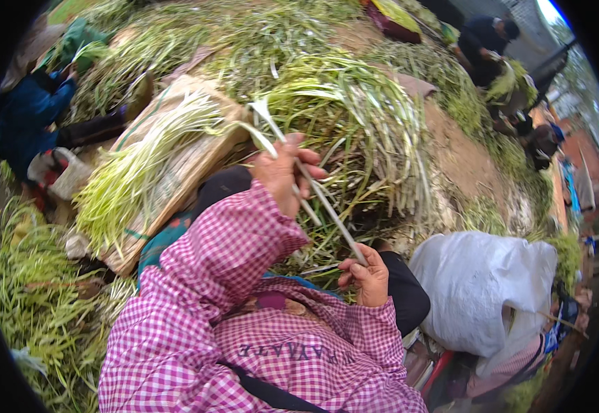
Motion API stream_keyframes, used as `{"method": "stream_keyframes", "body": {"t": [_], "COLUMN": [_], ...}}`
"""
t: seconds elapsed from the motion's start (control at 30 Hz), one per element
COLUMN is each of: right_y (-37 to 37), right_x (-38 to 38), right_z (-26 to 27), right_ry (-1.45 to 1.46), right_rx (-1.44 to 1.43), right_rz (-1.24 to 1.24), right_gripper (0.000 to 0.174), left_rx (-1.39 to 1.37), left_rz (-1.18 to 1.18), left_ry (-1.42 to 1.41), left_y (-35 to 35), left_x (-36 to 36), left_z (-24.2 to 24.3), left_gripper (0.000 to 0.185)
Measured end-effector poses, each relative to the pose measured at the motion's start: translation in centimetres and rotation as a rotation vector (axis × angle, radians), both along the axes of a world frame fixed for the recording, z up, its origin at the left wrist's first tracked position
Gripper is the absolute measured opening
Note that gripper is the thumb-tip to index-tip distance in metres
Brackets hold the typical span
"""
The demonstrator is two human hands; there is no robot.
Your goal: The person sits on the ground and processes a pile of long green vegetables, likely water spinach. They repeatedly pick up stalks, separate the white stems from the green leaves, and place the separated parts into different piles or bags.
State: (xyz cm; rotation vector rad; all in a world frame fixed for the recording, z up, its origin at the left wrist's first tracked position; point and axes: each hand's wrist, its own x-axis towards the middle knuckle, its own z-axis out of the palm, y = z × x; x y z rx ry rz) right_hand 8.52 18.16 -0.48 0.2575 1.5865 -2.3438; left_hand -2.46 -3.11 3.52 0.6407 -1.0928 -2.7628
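Note:
Two long pale stalks of a leek-like vegetable (333,212) are in my hands. My left hand (281,173) grips both near their leafy upper part, just in front of a large heap of green stalks (351,103). Lower and to the right, my right hand (369,276) pinches the white bottom end of the longer stalk between thumb and fingers. The shorter one ends free below my left hand. To the left, a bundle of yellow-green stalks (160,160) lies across a woven sack (196,170) that covers a flat, raised support.
At my right knee stands a full white plastic sack (485,289). Loose stalks (36,289) cover the ground on the left. One person (31,113) sits at the left beside a pale bag (62,173); another (485,44) handles greens at the upper right.

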Motion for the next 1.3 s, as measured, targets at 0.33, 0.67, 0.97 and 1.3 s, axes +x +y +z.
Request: {"method": "stream_keyframes", "body": {"t": [0.33, 0.67, 0.97, 1.3], "right_y": [-3.0, -5.0, -5.0, -6.3], "right_x": [-3.0, -4.0, -1.2, -3.5], "right_z": [3.4, 3.0, 2.0, -0.3], "right_ry": [0.185, 0.401, -0.069, -0.112], "right_rx": [0.363, 0.436, -0.010, -0.139], "right_rz": [-0.016, 0.215, 0.195, 0.181], "right_gripper": [0.011, 0.020, 0.028, 0.015], "left_rx": [0.066, -0.024, -0.209, -0.044], "left_rz": [-0.500, -0.537, -0.793, -0.328], "left_ry": [-0.026, 0.002, 0.141, 0.280], "left_y": [3.9, 4.1, 3.0, -14.0], "left_x": [2.0, 3.4, 5.5, 8.9], "left_z": [-0.8, -2.1, -2.4, 0.1], "left_gripper": [0.043, 0.041, 0.051, 0.017]}}
